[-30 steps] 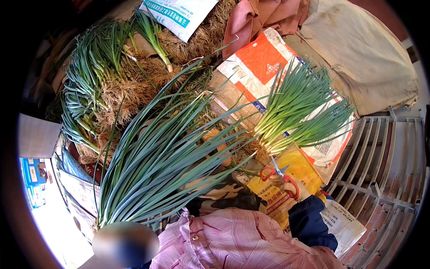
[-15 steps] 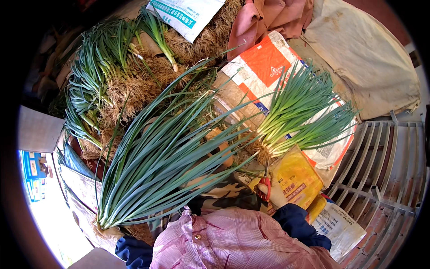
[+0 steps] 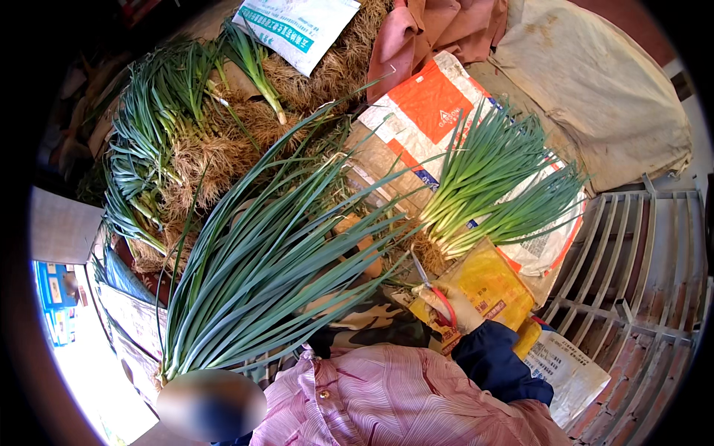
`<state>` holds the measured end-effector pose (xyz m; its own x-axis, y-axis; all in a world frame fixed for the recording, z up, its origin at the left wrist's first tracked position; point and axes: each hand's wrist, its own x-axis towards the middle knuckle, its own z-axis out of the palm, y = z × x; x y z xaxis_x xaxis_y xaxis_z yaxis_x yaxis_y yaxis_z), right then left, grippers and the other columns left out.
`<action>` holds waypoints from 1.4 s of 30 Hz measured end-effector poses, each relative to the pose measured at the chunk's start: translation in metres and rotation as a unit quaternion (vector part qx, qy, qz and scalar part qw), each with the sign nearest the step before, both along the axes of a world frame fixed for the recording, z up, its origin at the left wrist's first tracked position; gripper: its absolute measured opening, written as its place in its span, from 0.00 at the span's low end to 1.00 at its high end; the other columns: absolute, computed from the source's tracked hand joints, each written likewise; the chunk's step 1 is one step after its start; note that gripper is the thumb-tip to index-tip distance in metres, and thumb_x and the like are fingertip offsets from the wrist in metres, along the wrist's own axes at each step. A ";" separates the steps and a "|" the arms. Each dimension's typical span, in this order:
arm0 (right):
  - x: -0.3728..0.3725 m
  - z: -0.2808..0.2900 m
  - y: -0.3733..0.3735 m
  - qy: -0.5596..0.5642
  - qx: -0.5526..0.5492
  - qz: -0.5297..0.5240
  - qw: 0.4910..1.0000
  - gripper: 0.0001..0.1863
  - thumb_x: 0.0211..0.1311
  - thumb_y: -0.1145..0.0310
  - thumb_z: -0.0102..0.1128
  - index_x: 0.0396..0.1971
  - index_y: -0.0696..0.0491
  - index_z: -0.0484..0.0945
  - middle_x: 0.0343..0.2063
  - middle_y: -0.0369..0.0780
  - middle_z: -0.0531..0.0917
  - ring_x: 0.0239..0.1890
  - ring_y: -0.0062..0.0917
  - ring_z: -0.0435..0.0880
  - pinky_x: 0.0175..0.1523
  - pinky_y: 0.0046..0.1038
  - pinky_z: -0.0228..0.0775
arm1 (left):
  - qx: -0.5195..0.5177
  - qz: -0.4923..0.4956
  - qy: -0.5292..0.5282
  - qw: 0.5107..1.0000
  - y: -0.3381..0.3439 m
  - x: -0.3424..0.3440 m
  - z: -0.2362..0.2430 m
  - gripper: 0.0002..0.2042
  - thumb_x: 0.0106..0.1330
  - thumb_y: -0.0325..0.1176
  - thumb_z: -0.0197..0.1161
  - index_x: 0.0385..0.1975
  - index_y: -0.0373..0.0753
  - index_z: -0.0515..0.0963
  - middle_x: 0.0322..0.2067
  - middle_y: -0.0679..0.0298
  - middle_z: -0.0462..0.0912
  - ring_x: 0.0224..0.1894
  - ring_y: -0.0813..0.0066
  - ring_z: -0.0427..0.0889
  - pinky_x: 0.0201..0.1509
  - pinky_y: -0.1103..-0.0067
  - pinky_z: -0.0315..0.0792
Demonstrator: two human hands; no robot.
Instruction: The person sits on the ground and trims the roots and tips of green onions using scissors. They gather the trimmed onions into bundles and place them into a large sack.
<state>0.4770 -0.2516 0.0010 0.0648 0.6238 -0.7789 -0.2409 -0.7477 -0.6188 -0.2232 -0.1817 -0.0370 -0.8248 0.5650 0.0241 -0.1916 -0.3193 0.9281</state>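
A long bunch of green onions (image 3: 260, 275) slants across my lap, its leaf tips spreading up and right. Its base is at the lower left, by my left hand (image 3: 186, 390). A blurred patch covers that hand now; the earlier frame shows it closed round the base. In my right hand (image 3: 462, 306) are red-handled scissors (image 3: 448, 305), gripped by the handles, blades pointing up and left. Just beyond the blades lie the brown roots of a second bunch of green onions (image 3: 483, 186), resting on a flattened white and orange sack (image 3: 435, 100).
More green onions (image 3: 163, 97) with tangled dry roots (image 3: 212, 156) are heaped at upper left. A white printed bag (image 3: 297, 30) lies on them. Yellow packaging (image 3: 494, 286) is under my right hand. Metal bars (image 3: 595, 260) stand at right; a beige cloth (image 3: 595, 89) lies behind.
My right hand has shifted slightly, and the scissors have swung from pointing nearly straight up to pointing up and left. The held bunch has barely moved. A blur now covers my left hand.
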 end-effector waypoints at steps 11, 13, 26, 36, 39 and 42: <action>0.043 -0.018 0.034 0.012 0.075 -0.014 0.997 0.20 0.61 0.53 0.65 0.44 0.52 0.76 0.26 0.29 0.74 0.26 0.12 0.72 0.33 0.18 0.67 | -0.064 0.070 0.311 0.946 -0.010 -0.056 -0.039 0.17 0.61 0.34 0.51 0.47 0.33 0.77 0.45 0.48 0.80 0.46 0.53 0.80 0.51 0.61 0.77; 0.044 -0.006 0.043 -0.067 0.081 -0.013 0.994 0.20 0.56 0.54 0.69 0.37 0.55 0.77 0.23 0.29 0.74 0.26 0.14 0.73 0.32 0.20 0.68 | -0.045 0.079 0.298 0.950 -0.008 -0.052 -0.037 0.17 0.61 0.33 0.51 0.46 0.33 0.77 0.44 0.48 0.81 0.46 0.53 0.81 0.50 0.61 0.78; 0.059 0.086 0.115 -0.728 0.283 0.380 0.496 0.17 0.50 0.67 0.61 0.42 0.52 0.77 0.33 0.40 0.76 0.40 0.32 0.77 0.51 0.33 0.67 | 0.001 0.024 -0.014 1.000 0.000 0.001 0.004 0.16 0.63 0.36 0.51 0.45 0.36 0.78 0.44 0.50 0.81 0.45 0.56 0.81 0.49 0.63 0.77; 0.058 0.072 0.120 -0.732 0.210 0.413 0.500 0.09 0.51 0.66 0.61 0.34 0.50 0.77 0.29 0.40 0.78 0.34 0.32 0.80 0.38 0.33 0.71 | 0.007 0.014 -0.013 1.000 0.001 0.012 0.014 0.15 0.62 0.33 0.52 0.44 0.33 0.77 0.44 0.50 0.81 0.46 0.54 0.81 0.51 0.62 0.77; 0.076 0.085 0.123 -0.698 0.192 0.342 0.599 0.16 0.51 0.63 0.63 0.38 0.56 0.77 0.30 0.46 0.78 0.35 0.40 0.80 0.41 0.39 0.71 | 0.004 -0.003 -0.011 1.000 0.002 0.018 0.019 0.14 0.62 0.34 0.52 0.44 0.36 0.78 0.43 0.51 0.82 0.44 0.55 0.81 0.49 0.61 0.77; 0.094 0.061 0.132 -0.505 0.125 0.354 0.777 0.22 0.58 0.59 0.59 0.49 0.57 0.76 0.40 0.49 0.81 0.43 0.43 0.81 0.47 0.37 0.71 | 0.033 -0.001 -0.020 0.999 0.003 0.020 0.015 0.13 0.59 0.31 0.53 0.41 0.36 0.78 0.42 0.49 0.82 0.43 0.54 0.82 0.49 0.61 0.78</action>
